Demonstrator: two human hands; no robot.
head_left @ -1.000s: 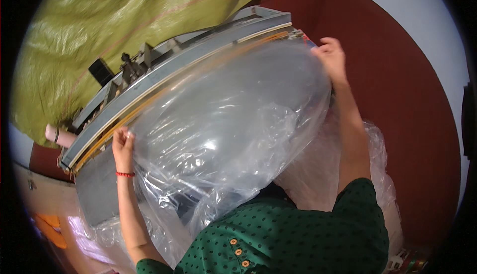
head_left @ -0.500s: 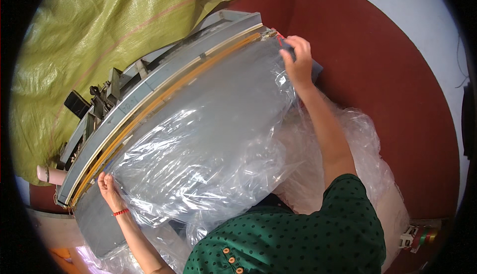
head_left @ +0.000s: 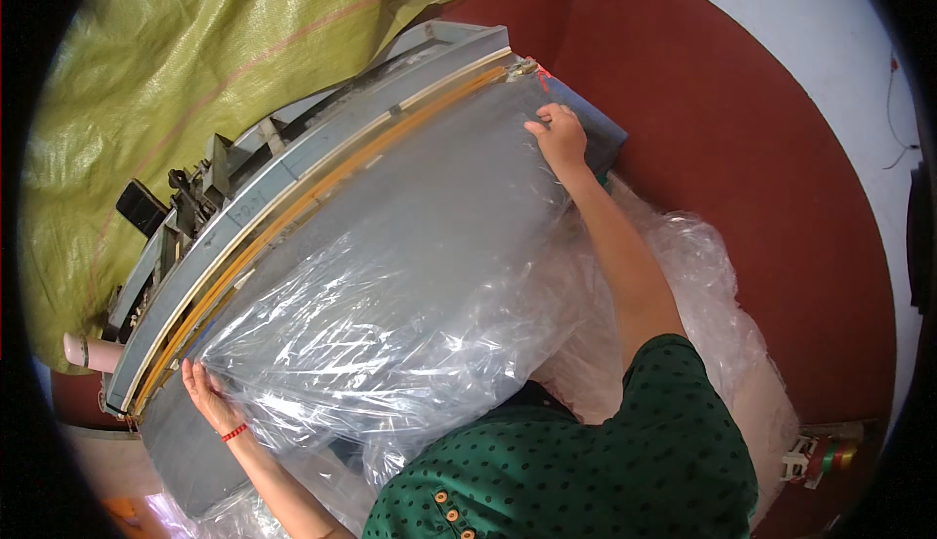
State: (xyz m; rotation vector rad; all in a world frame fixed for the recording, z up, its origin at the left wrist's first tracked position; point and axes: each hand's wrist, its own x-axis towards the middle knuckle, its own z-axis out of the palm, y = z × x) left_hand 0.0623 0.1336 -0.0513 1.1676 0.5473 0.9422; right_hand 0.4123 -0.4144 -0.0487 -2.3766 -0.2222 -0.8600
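A sheet of clear plastic film (head_left: 381, 344) lies spread over the grey work surface (head_left: 190, 441), crinkled and shiny toward my body. My left hand (head_left: 208, 397), with a red bead bracelet on the wrist, is at the film's left edge; creases run into its fingertips, which close on the film. At the far right, my right hand (head_left: 563, 141) has its fingers and thumb curled at the film's other edge. The thin film is hard to see between them. Beyond both hands runs a long grey machine bar (head_left: 283, 170) with an orange strip (head_left: 322, 190) along its near side.
A yellow woven sheet (head_left: 224, 61) hangs behind the machine. A dark phone-like rectangle (head_left: 142, 207) and a pink cylinder (head_left: 90, 352) are at its left. More bunched film (head_left: 693, 256) sits at my right, above a red-brown floor (head_left: 761, 178). A striped roll (head_left: 830, 456) lies lower right.
My right hand has drawn back from the bar's far end, down and slightly left. My left hand has shifted a little left and down, its fingers straighter. The film moved with them.
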